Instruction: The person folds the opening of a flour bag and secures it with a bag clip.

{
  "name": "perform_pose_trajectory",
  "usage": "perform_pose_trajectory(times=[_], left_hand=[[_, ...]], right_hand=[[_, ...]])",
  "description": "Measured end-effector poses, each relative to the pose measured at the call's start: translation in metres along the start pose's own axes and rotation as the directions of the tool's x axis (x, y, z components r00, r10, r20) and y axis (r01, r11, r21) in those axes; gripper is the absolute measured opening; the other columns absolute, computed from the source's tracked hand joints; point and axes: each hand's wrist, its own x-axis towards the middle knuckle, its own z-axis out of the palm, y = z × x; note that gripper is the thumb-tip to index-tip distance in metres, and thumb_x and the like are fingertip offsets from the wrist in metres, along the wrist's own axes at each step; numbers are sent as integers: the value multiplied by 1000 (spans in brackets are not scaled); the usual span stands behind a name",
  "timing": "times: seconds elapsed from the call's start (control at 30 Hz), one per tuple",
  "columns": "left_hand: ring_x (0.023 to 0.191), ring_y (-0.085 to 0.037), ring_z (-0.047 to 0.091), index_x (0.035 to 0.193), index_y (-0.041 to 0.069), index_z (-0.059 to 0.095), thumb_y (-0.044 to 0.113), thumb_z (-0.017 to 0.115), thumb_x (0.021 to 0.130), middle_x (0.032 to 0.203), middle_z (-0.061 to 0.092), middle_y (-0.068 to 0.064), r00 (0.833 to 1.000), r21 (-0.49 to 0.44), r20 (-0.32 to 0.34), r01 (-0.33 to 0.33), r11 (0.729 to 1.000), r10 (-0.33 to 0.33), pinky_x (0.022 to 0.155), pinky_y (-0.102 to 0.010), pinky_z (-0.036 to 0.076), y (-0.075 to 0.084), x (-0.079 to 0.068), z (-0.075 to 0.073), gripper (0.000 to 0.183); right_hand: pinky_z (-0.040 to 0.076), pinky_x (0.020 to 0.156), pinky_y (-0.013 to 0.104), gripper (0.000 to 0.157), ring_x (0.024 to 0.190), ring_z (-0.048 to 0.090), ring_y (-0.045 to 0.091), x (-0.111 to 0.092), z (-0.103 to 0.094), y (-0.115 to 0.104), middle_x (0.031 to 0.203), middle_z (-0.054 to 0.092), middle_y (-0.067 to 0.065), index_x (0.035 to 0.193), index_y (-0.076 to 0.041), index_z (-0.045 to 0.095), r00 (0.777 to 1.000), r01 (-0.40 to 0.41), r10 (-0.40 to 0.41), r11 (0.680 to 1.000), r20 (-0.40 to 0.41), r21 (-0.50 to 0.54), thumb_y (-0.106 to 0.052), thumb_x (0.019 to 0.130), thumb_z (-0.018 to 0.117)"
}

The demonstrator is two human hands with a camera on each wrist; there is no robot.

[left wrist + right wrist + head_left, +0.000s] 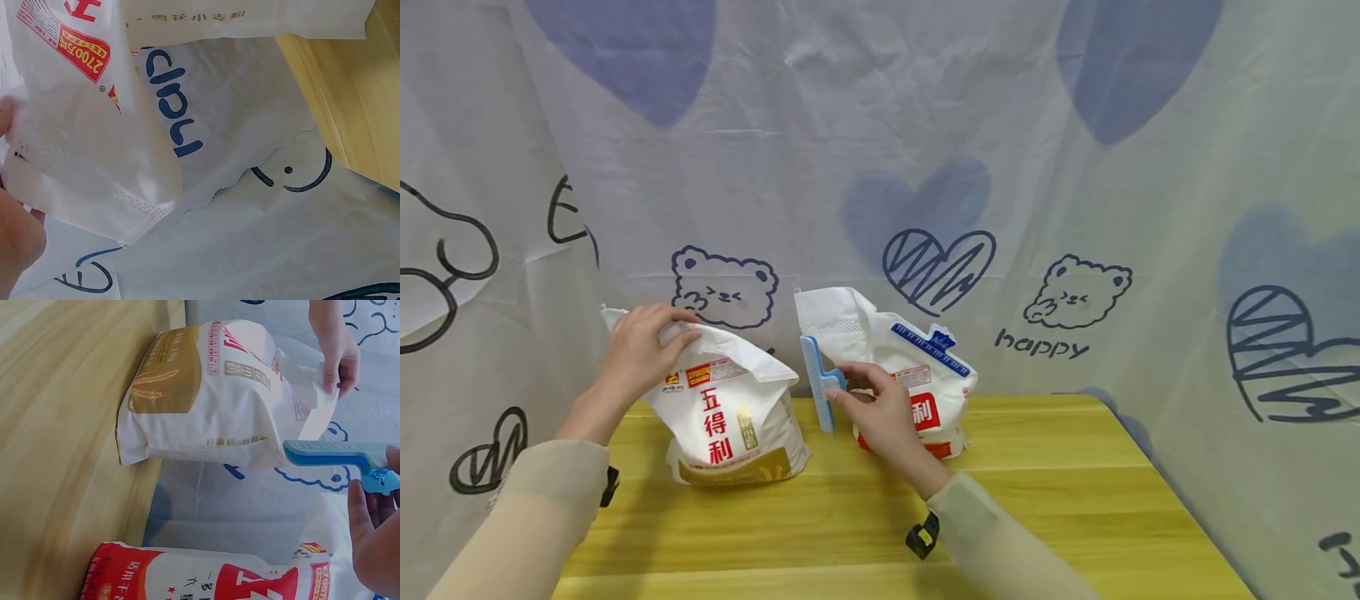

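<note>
My left hand [646, 348] pinches the top edge of a white flour bag [752, 417] with gold trim, which stands upright at the left of the table. In the left wrist view the folded top of this flour bag [94, 144] shows close up. With thumb and fingers my right hand [883, 412] holds a light blue bag clip [816, 383] by its handle, between the two bags. The right wrist view shows the clip [325, 453] near the gold-trimmed bag's upper side. Behind my right hand stands a second flour bag [951, 408] with red print, and a dark blue clip [931, 349] lies across its top.
Both bags stand on a yellow wooden table [1037, 500]. A white cloth curtain [820, 167] with hearts and bears hangs right behind and along the sides. The table's right edge slants away beside the curtain.
</note>
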Motion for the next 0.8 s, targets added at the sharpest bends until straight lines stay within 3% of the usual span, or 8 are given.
perform_pose_trajectory(times=[0.17, 0.8], left_hand=[[124, -48, 51, 116, 4, 70, 17, 72, 99, 120, 68, -23, 1000, -8, -1, 11, 1000, -11, 109, -70, 32, -2, -2, 2, 21], [113, -43, 55, 112, 1, 70, 14, 80, 93, 113, 70, -22, 996, -15, -91, -11, 1000, 10, 108, -68, 34, -10, -1, 9, 25]], right_hand=[[59, 94, 28, 36, 107, 69, 25, 8, 3, 0, 120, 72, 9, 127, -5, 71, 1000, -1, 1, 1000, -14, -16, -12, 93, 80], [60, 94, 36, 37, 111, 70, 25, 42, 10, -8, 124, 72, 8, 131, -13, 71, 1000, -9, 10, 999, 22, -40, -18, 95, 78]])
